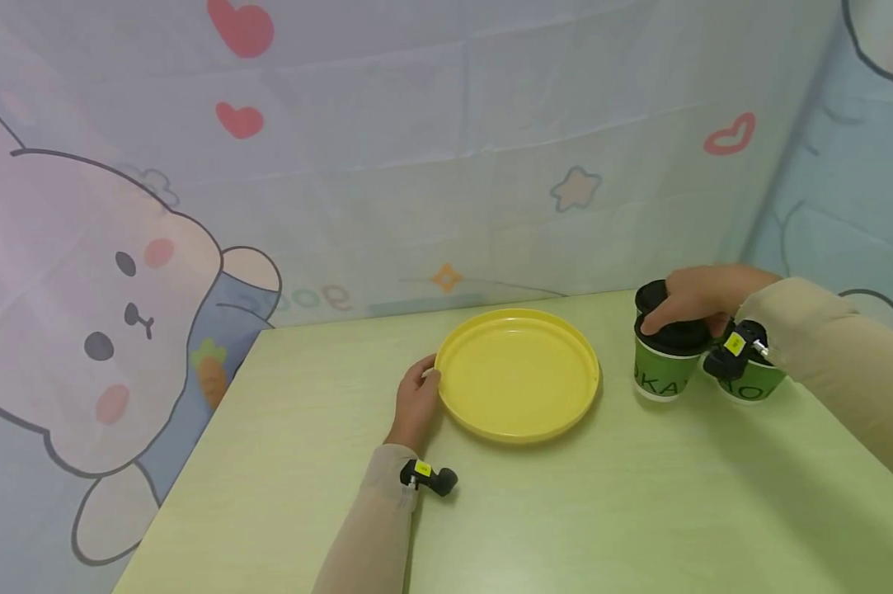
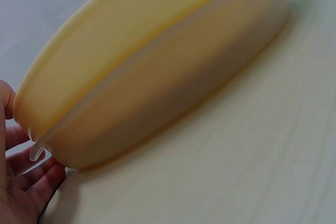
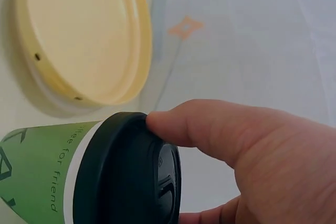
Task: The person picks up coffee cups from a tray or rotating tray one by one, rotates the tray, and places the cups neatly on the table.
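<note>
1. A yellow plate (image 1: 518,375) is seen flat on the green table (image 1: 639,511), at mid-table.
2. The plate's left rim is touched by the left hand (image 1: 417,402); the fingers (image 2: 23,182) are held loosely open against the edge, not closed round it.
3. A green cup with a black lid (image 1: 669,355) is stood just right of the plate, apart from it.
4. The lid is grasped from above by the right hand (image 1: 702,301), thumb (image 3: 210,127) pressed on its rim.
5. Two more cups are partly hidden behind that hand.
</note>
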The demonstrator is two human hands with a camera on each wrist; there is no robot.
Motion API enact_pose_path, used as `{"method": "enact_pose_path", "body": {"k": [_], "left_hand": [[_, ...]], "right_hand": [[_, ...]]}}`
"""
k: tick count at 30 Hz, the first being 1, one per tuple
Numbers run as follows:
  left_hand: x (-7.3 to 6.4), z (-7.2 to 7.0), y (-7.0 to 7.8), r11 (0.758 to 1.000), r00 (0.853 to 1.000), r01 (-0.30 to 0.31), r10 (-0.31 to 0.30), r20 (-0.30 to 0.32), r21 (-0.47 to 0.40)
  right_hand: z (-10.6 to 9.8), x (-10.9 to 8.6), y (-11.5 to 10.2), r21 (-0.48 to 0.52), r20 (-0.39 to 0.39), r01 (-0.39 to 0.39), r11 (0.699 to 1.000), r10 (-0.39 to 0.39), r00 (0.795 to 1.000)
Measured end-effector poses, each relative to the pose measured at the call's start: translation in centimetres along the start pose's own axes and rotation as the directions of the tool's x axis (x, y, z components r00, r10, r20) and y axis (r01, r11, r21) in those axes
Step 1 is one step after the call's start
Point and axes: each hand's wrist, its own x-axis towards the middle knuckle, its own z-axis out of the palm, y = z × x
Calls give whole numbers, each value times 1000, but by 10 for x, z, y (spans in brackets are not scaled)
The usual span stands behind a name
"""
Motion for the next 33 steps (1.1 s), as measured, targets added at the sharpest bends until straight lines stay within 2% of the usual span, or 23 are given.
{"method": "enact_pose_path", "body": {"k": [15,33], "left_hand": [[0,-1,-1,1000,1000,1,-1,14,-17],[-3,-2,2,1000,1000,13,-13,23,-9]], "right_hand": [[13,-1,12,-129,-59,-62,990,55,997],[12,2,19,-150,-66,-79,986,70,995]]}}
